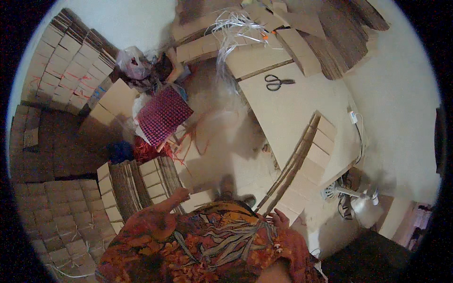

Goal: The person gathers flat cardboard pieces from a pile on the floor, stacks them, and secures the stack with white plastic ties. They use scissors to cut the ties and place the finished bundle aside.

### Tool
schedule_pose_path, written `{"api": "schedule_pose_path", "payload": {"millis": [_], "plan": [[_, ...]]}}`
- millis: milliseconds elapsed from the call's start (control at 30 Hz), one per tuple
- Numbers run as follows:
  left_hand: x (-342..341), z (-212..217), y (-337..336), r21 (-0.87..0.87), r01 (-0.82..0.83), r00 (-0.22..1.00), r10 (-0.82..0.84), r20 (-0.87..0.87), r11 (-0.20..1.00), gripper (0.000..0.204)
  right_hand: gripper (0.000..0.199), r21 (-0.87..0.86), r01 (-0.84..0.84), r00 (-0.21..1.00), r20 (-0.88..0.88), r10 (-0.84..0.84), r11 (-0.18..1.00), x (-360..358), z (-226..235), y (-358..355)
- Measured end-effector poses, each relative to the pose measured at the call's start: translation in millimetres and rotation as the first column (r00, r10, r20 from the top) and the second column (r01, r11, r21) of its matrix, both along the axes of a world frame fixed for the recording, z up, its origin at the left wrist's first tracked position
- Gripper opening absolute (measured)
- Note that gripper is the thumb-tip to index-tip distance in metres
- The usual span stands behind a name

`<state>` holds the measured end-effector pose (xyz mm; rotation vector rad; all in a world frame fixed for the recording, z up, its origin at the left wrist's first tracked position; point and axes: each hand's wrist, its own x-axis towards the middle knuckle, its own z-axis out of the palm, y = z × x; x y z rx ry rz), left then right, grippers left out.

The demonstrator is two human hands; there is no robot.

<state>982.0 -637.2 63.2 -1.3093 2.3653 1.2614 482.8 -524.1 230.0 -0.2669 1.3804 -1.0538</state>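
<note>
My left hand point(179, 195) is at the right side of a standing stack of folded cardboard point(155, 177), its fingers curled in. Whether it grips anything is too blurred to make out. Close to my waist, my right hand point(280, 219) has its fingers apart by the near end of a long bundle of flat cardboard pieces point(314, 155). That bundle lies slantwise on a pale work surface point(264, 111). Farther back on the surface rests a pair of dark-handled scissors point(278, 82).
Clear plastic strapping point(236, 28) lies tangled over cardboard at the back. Tied cardboard stacks point(61, 70) fill the left side. A checked cloth point(165, 115) sits above red strips point(146, 148). A white fan point(337, 191) and a cable point(361, 137) are on the right.
</note>
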Motion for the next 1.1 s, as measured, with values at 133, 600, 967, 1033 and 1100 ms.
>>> {"api": "schedule_pose_path", "payload": {"millis": [133,600,967,1033,1100], "plan": [[10.3,8.4,8.8,0.357,-0.482,0.876,0.428,0.221,0.801,0.017,0.038,0.105,0.058,0.992,-0.114,-0.046,0.993,7.6,10.7,-33.2],[48.1,-37.5,-111.1,0.339,-0.515,0.856,0.455,0.245,0.787,0.018,0.044,0.241,0.295,0.955,-0.095,-0.280,0.925,36.2,-19.1,-108.8],[-106.1,92.6,-496.1,-0.103,-0.485,0.816,0.408,-0.408,0.868,0.029,0.037,0.173,0.375,0.925,-0.143,-0.353,0.911,41.8,27.6,-237.1],[-108.2,62.8,-533.8,0.049,-0.511,0.763,0.480,-0.433,0.858,0.028,0.037,0.139,0.341,0.935,-0.157,-0.319,0.930,32.0,26.1,-241.8],[-105.5,31.1,-563.2,-0.185,-0.541,0.772,0.397,-0.497,0.821,0.029,0.038,0.166,0.374,0.922,0.038,-0.385,0.913,16.4,-10.2,-234.9]]}}
